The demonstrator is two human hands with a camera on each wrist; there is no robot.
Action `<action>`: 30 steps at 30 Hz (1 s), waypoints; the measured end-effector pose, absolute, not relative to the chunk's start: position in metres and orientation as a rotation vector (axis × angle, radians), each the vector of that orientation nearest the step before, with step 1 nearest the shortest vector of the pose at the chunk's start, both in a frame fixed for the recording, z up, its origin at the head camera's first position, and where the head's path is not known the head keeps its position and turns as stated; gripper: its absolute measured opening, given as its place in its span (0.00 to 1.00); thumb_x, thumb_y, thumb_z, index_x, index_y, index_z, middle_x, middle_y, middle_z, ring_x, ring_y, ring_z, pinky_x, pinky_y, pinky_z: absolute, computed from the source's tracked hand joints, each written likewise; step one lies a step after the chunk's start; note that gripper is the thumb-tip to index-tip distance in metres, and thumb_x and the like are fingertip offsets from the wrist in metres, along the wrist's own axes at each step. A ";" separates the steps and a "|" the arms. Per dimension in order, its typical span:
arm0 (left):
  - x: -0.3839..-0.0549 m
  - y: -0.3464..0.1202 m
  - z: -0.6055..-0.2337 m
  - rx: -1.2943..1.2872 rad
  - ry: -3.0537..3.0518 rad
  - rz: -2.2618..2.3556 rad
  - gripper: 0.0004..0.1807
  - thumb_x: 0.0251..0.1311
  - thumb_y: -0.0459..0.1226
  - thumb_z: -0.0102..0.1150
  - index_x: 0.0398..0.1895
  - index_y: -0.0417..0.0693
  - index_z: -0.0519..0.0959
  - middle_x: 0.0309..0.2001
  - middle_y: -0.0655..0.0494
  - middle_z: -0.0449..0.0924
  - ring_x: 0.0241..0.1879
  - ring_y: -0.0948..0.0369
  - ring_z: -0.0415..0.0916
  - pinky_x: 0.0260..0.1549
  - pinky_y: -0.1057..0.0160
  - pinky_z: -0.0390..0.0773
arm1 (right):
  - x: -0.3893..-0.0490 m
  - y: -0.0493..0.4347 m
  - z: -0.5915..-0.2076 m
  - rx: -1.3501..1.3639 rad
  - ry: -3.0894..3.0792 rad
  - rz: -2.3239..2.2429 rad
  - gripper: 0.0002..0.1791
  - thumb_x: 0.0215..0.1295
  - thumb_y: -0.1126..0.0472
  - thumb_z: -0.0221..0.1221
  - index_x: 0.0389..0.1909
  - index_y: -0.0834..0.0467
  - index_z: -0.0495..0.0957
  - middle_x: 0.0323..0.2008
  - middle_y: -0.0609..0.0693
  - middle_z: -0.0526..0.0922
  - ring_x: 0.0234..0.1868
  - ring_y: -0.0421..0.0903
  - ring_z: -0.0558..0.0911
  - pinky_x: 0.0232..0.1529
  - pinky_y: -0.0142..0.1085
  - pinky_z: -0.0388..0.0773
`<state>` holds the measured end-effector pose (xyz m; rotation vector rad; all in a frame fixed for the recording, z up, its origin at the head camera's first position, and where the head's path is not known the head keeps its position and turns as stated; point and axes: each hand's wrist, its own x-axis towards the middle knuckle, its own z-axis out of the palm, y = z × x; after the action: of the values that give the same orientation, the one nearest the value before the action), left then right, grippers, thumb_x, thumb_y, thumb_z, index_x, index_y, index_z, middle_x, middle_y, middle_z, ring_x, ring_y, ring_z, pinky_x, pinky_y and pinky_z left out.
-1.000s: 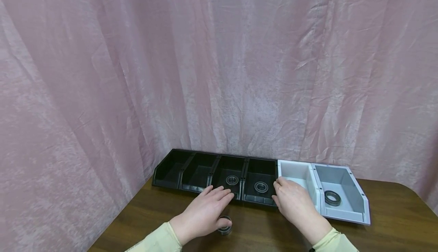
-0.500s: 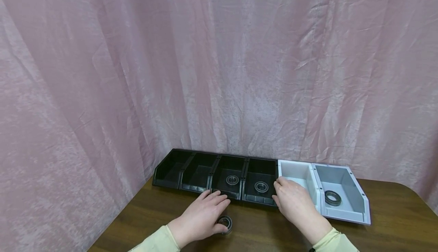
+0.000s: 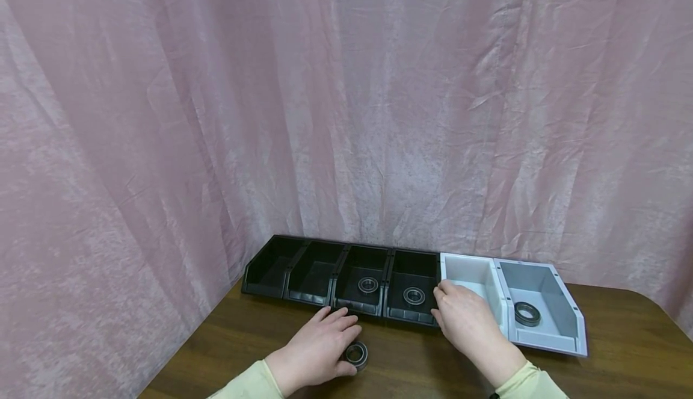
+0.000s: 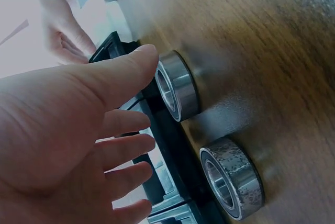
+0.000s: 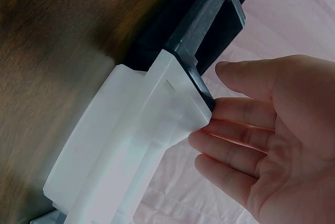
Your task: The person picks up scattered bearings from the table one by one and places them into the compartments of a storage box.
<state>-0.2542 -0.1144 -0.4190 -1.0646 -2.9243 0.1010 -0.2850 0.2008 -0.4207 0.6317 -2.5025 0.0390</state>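
Counting containers first: six open-front bins in one row on the wooden table (image 3: 400,375), four black and two pale. First black bin (image 3: 262,287) at far left, second black bin (image 3: 311,296) next to it, both dark inside. Third black bin (image 3: 346,306) holds one bearing, ring A (image 3: 361,286), lying flat. Fourth black bin (image 3: 400,315) holds one, ring B (image 3: 407,296), also flat. White bin (image 3: 465,266) comes next, partly covered by the right hand (image 3: 465,318); full contents can't be told. Grey bin (image 3: 547,342), far right, holds one, ring C (image 3: 527,322), against its left side.

Two more bearings on the table, near side of the black bins: ring D (image 3: 364,355), just right of the left hand (image 3: 319,348) at the thumb, and speckled ring E (image 4: 243,177), left of D, visible from the left wrist. Five bearings total.

Left hand: fingers spread and apart, clamped on nothing; thumb contact with D unclear. Right hand: thumb apart from loosely bent fingers, fingertips at the rim where black meets white. Pink curtain (image 3: 346,116) behind.
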 end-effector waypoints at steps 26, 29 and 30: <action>-0.254 -0.114 -0.428 -1.075 -2.912 0.174 0.29 0.65 0.57 0.78 0.63 0.54 0.88 0.71 0.55 0.82 0.76 0.50 0.73 0.75 0.40 0.71 | -0.286 0.202 -0.423 0.639 -2.473 0.049 0.20 0.56 0.60 0.82 0.43 0.67 0.88 0.37 0.54 0.82 0.34 0.53 0.86 0.38 0.47 0.87; -0.255 -0.113 -0.429 -1.070 -2.915 0.175 0.28 0.65 0.56 0.78 0.63 0.55 0.88 0.71 0.55 0.82 0.76 0.50 0.73 0.75 0.41 0.71 | -0.285 0.202 -0.422 0.642 -2.474 0.049 0.19 0.56 0.60 0.82 0.43 0.67 0.88 0.36 0.54 0.82 0.34 0.53 0.86 0.38 0.47 0.86; -0.255 -0.113 -0.430 -1.068 -2.918 0.174 0.28 0.65 0.56 0.78 0.63 0.55 0.88 0.70 0.55 0.82 0.76 0.51 0.73 0.75 0.41 0.71 | -0.285 0.202 -0.422 0.642 -2.476 0.049 0.19 0.57 0.60 0.82 0.43 0.67 0.88 0.37 0.54 0.82 0.34 0.53 0.86 0.39 0.47 0.86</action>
<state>-0.2555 -0.1126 -0.4298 -1.0684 -2.9180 0.1744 -0.2848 0.2018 -0.4217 0.6425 -2.4759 0.0487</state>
